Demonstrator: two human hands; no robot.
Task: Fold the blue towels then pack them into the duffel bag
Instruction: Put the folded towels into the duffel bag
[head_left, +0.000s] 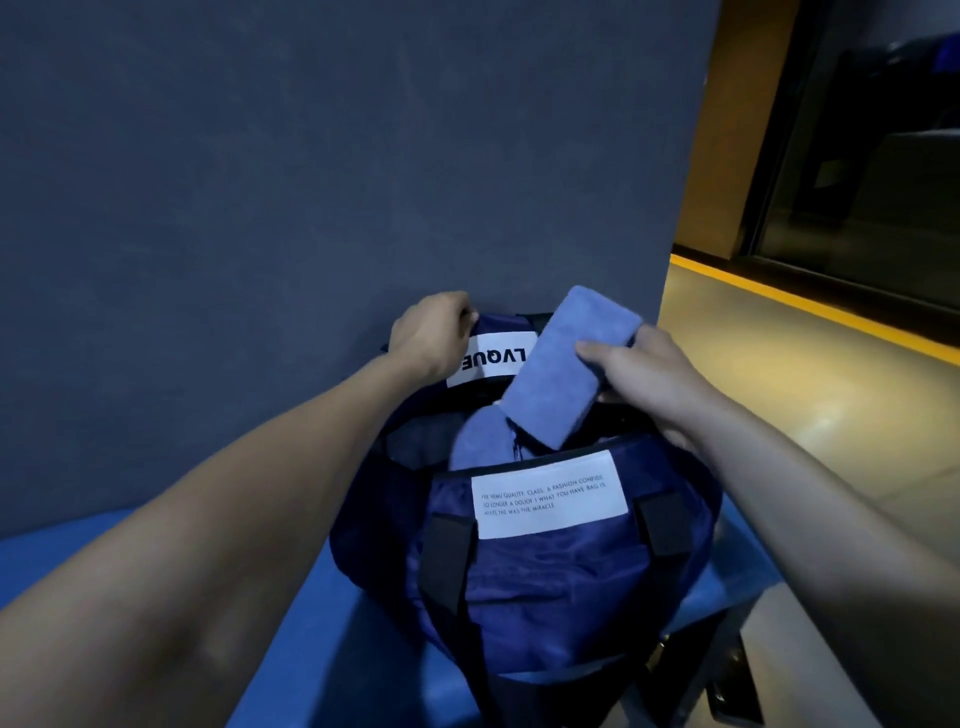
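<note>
A navy duffel bag (545, 566) with white labels and black straps stands open on a blue surface. My left hand (434, 332) grips the bag's far rim and holds the mouth apart. My right hand (644, 374) holds a folded blue towel (563, 366), tilted, its lower end dipping into the opening. Another blue towel (480, 441) lies inside the bag, partly hidden under the held one.
The blue surface (332, 623) under the bag ends close on the right. A dark grey wall (311, 182) rises right behind the bag. To the right lies a lit floor with a yellow strip (810, 306) and a dark glass panel.
</note>
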